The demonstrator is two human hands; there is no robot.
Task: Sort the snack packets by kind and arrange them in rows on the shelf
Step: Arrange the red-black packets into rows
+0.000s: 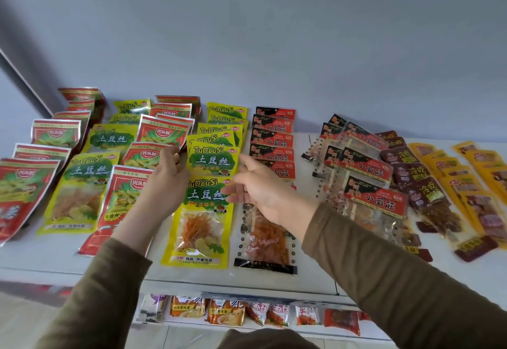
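Two hands over the white shelf (49,261). Left hand (167,173): fingers curled at the left edge of a yellow TuDouSi packet (212,158), apparently pinching that edge; the exact contact is partly hidden by the knuckles. Right hand (255,189): open, fingers relaxed and slightly spread, holding nothing, hovering above the yellow row and the black-and-red row beside it.

Packets lie in overlapping rows running back to the grey wall (274,33). From the left: red packets (26,181), yellow packets (85,184), a second red row (129,192), the yellow row under the hands with its front packet (200,222) nearest the shelf edge, black-and-red packets (271,140), a looser group of the same kind (367,164), dark maroon packets (411,173), orange-yellow packets (466,184) at far right.

Bare shelf surface shows as a strip along the front edge, widest at left, and as a gap between the two black-and-red groups. Rows left of the hands sit nearly touching.

Lower shelf (175,321) carries a line of small packets (227,311).
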